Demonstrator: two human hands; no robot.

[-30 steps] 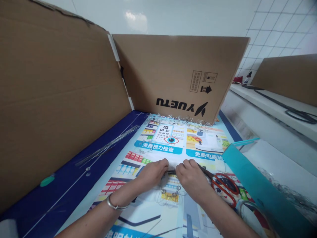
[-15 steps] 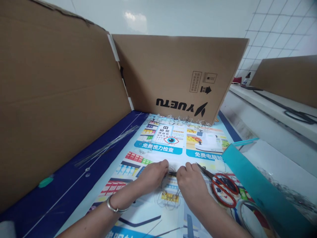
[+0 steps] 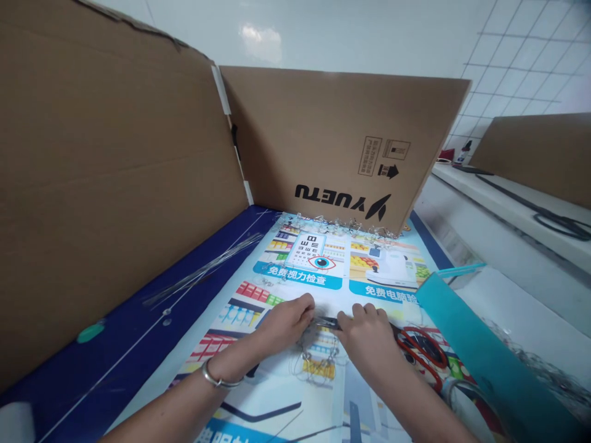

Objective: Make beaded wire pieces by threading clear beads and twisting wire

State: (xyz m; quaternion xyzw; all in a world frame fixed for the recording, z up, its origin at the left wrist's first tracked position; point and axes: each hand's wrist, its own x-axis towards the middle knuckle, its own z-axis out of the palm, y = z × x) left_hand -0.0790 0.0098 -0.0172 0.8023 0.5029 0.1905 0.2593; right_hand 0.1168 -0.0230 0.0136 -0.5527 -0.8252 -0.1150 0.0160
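Note:
My left hand (image 3: 289,320), with a silver bangle on its wrist, is closed in a pinch on thin wire (image 3: 305,339). Fine loops with small clear bits hang from it over the printed sheet (image 3: 295,394). Wrapped round dark narrow-jawed pliers is my right hand (image 3: 367,335); its fingers hide the handles. The jaws of the pliers (image 3: 327,322) point left and meet the wire close to my left fingertips. Just right of my right hand lie red-handled scissors (image 3: 422,351), partly covered by that hand.
Cardboard panels (image 3: 341,135) stand at the back and left. A turquoise box (image 3: 480,351) with tangled wire sits at right, beside a round clear roll (image 3: 471,400). Straight wires (image 3: 203,271) lie at left; small wire pieces (image 3: 341,226) line the back panel.
My right hand has shifted slightly right and down, showing more of the pliers' jaws and covering the scissors' blades. My left hand stays nearly in place. The view has moved a little.

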